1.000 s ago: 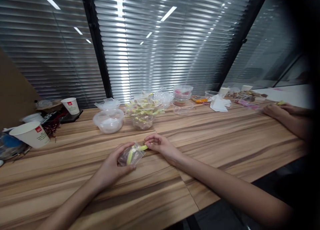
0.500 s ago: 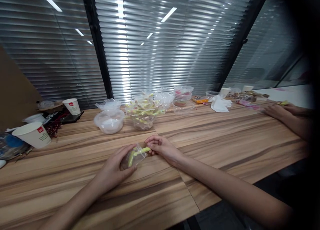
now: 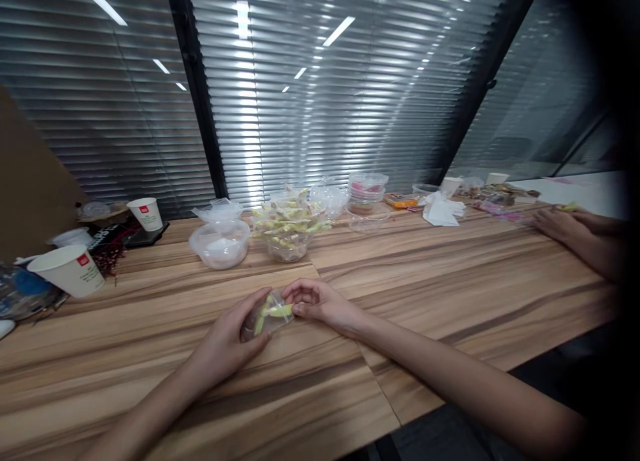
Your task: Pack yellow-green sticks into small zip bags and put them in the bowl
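- Head view shows the left hand (image 3: 227, 337) cupped over a small clear bag (image 3: 265, 317), its fingers closed on the bag's near end and pinning it against the table (image 3: 350, 394), close to the table's near edge and about midway along it.
- Right hand (image 3: 313, 301) meets the bag at its far end; thumb and fingers are pinched together on a yellow-green strip (image 3: 279, 310) that lies at the bag's mouth, part inside the film and part out.
- Judgement: the step in hand looks like working that strip into the bag. Doing it well calls for the left hand to keep the bag flat and its mouth slack, not crushed, so the right hand has an opening to feed through.
- Advice: the film is thin and slippery, so short pushes along the strip's length should serve better than 1 long shove, which could buckle the strip or bunch the plastic.
- Well behind, toward the table's far edge, stand a clear bowl (image 3: 287, 237) heaped with similar filled bags and an empty lidded tub (image 3: 220, 242) just left of it; 2 paper cups (image 3: 70, 271) sit near the far left corner.
- Another person's hand (image 3: 557, 224) rests at the right end of the table, well apart from this work.
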`<state>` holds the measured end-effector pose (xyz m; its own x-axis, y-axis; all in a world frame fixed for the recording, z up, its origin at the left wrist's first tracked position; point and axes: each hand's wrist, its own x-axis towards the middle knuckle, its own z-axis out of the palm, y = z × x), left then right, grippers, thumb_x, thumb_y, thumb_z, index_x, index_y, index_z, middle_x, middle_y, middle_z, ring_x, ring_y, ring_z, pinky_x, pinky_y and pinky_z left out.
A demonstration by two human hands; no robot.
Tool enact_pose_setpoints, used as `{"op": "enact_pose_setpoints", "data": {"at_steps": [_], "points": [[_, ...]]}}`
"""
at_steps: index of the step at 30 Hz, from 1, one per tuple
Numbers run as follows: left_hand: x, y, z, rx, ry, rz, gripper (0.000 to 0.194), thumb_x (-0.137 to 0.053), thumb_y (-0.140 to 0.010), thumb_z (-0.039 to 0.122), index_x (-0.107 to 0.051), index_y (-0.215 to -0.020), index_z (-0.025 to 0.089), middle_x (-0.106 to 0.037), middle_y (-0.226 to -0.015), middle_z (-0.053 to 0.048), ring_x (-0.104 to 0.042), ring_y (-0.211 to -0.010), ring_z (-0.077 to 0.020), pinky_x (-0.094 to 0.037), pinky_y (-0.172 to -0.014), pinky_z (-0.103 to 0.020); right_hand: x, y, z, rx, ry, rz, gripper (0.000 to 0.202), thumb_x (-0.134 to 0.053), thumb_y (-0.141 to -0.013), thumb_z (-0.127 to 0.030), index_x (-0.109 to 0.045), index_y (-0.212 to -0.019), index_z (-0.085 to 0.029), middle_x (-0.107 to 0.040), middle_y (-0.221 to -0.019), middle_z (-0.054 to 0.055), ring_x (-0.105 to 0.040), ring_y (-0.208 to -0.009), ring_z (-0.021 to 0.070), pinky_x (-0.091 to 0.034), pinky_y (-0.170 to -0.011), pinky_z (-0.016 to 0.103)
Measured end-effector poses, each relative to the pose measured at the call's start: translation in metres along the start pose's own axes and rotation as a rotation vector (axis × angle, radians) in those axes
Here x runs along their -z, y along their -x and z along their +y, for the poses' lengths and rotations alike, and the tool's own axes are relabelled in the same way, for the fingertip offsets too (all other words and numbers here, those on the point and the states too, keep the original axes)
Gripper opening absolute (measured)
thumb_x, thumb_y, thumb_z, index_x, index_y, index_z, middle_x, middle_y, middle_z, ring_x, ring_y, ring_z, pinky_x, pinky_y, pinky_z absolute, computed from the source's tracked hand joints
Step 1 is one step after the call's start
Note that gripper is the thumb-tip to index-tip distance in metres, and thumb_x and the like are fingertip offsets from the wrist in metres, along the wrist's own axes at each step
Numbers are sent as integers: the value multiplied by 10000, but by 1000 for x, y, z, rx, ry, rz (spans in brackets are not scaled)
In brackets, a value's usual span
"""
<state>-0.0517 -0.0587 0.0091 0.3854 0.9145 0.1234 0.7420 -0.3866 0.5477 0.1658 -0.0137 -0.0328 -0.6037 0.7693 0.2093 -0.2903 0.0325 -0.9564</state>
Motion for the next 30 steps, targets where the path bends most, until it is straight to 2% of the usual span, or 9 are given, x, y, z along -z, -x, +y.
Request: {"op": "enact_pose_setpoints", "data": {"at_steps": [6,12,17,23,30], "points": [[0,0,2,-12,-14,3,579,-514,-788,372,-326,-1325,267,-551,-1137,-52,-554,-921,-165,-450,-766,-250,-3,-1,1,-23,7,55,378,-669,-710,-274,-541,-1022,-103,-544,-846,37,-516,-748,45,-420,-735,178],[-2,3,7,8,10,-44,598,-521,-782,328,-296,-1336,298,-571,-989,-20,-506,-738,-100,-399,-654,-189,-4,-2,2,-64,0,47,418,-655,-715,-333,-509,-1041,-117,-498,-685,-8,-477,-554,39,-383,-555,171],[-2,3,7,36,8,-33,585,-523,-780,365,-314,-1322,298,-553,-1045,-30,-502,-787,-114,-384,-672,-195,-6,-1,1,-37,35,110,350,-674,-695,-312,-537,-927,-91,-539,-770,25,-499,-681,49,-394,-641,172],[0,1,10,79,3,-17,602,-502,-787,426,-306,-1331,260,-565,-843,-23,-470,-652,-101,-333,-589,-185,-8,1,-2,-42,-17,181,316,-659,-711,-292,-570,-936,-89,-590,-881,56,-542,-776,65,-407,-743,188],[-2,1,9,99,41,-15,592,-516,-784,406,-319,-1322,259,-531,-740,5,-438,-605,-78,-314,-562,-168,-4,0,1,-37,116,201,352,-689,-674,-360,-531,-821,-83,-561,-760,30,-504,-681,49,-381,-643,164]]}}
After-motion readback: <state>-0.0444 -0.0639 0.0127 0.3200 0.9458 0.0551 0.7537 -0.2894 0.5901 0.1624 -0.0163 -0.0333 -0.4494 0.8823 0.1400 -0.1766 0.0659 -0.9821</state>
